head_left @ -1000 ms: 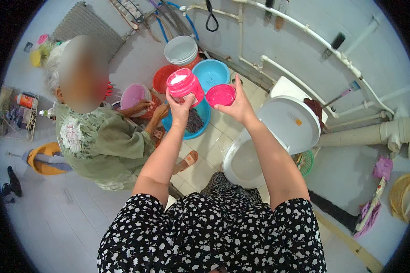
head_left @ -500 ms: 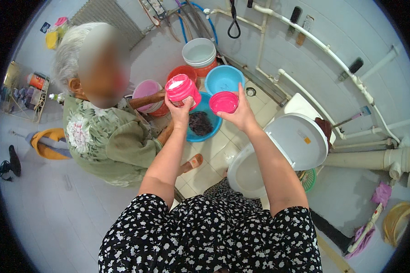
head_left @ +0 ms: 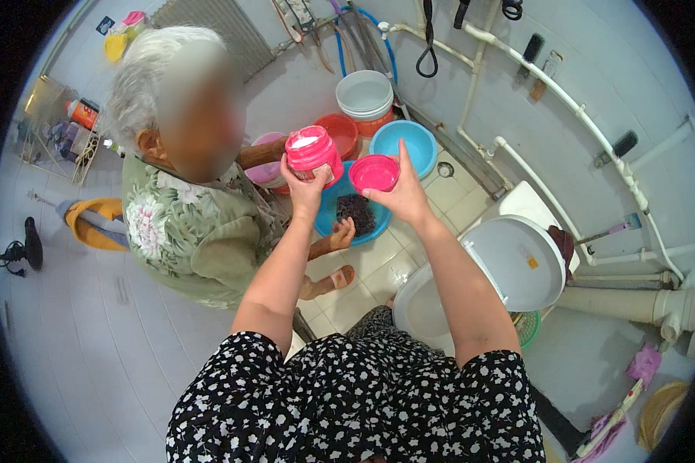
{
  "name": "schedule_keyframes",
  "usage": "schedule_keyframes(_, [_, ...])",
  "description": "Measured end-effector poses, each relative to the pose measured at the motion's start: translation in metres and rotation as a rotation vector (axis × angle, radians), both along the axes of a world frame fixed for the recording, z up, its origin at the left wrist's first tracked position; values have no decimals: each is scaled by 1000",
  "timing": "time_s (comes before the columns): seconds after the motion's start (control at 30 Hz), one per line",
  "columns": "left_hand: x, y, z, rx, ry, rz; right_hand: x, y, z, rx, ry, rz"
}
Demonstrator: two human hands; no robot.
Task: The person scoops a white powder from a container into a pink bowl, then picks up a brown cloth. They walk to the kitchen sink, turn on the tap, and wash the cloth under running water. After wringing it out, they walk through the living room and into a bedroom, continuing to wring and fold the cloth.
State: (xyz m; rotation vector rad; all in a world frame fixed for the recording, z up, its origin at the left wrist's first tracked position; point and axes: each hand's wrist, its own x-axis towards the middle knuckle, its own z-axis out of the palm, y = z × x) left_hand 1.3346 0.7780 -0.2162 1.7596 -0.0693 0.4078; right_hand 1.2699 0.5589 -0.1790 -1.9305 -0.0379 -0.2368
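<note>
My left hand (head_left: 307, 193) is closed round a bright pink plastic jar (head_left: 316, 157) with white stuff showing at its mouth. The jar is tilted. In my right hand (head_left: 406, 194) is a pink screw lid (head_left: 374, 174), its hollow inside facing up, beside the jar but apart from it. Beneath both hands a blue basin (head_left: 326, 224) stands on the floor, with a dark, wet-looking bundle (head_left: 355, 214) in it. A co-worker at my left holds one hand (head_left: 340, 234) palm up by the basin's rim, below the jar.
A second blue basin (head_left: 425, 154), a red basin (head_left: 350, 133) and stacked buckets (head_left: 363, 94) stand ahead. The toilet (head_left: 525, 262) with raised lid is close on my right, and white pipes (head_left: 560, 83) run along the right wall. A slippered foot (head_left: 337, 278) is at my left.
The co-worker's hand has come out, palm up, beside the basin. My jar and lid have drawn slightly closer together. The whole view has shifted a little.
</note>
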Motion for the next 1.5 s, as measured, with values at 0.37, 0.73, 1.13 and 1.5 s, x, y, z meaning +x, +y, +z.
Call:
schedule_keyframes(0.37, [38,1,-7,-122,-79,-58,0,-2,-10,34,5,69])
schedule_keyframes(0.73, [68,14,-24,89,-47,42,-12,3,-7,-297,155,226])
schedule_keyframes(1.13, [48,-15,33,131,-2,-34,-8,0,-15,-200,88,159])
schedule_keyframes(1.5, [77,25,-27,318,213,118,-7,0,-10,-138,34,107])
